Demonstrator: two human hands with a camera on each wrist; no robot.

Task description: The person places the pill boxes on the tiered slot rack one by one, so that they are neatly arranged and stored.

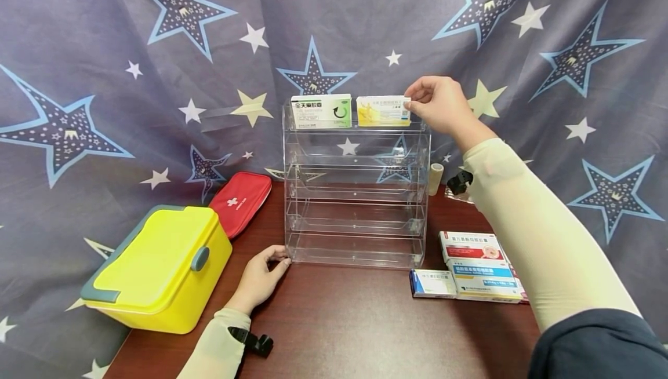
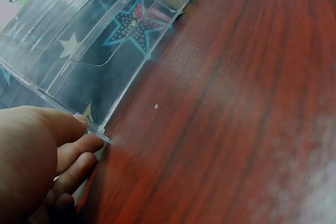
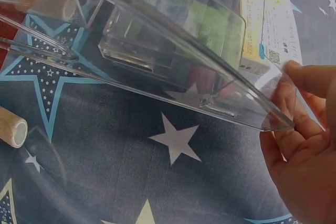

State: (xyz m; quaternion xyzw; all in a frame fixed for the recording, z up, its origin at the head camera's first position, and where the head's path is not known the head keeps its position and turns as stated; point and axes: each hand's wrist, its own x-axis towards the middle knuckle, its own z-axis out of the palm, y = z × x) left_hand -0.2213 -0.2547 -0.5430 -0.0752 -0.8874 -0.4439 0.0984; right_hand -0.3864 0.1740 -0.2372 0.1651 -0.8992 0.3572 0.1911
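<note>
A clear multi-tier display rack (image 1: 355,256) stands upright on the table. Its top tier holds a green-and-white medicine box (image 1: 322,111) at left and a yellow-and-white medicine box (image 1: 383,111) at right. My right hand (image 1: 439,105) pinches the right end of the yellow-and-white box; in the right wrist view its thumb lies at the box's edge, the other fingers by the rack's upper corner. Down at the rack's lower left corner, my left hand (image 1: 262,277) grips the clear edge between thumb and fingers, as the left wrist view shows.
Several medicine boxes (image 1: 477,269) lie at the right of the brown table (image 1: 355,321). At left are a yellow lidded box (image 1: 167,269) and a red first-aid pouch (image 1: 241,202). A small tan cylinder (image 1: 435,179) stands behind the rack's right side, before a star-patterned cloth (image 1: 156,77).
</note>
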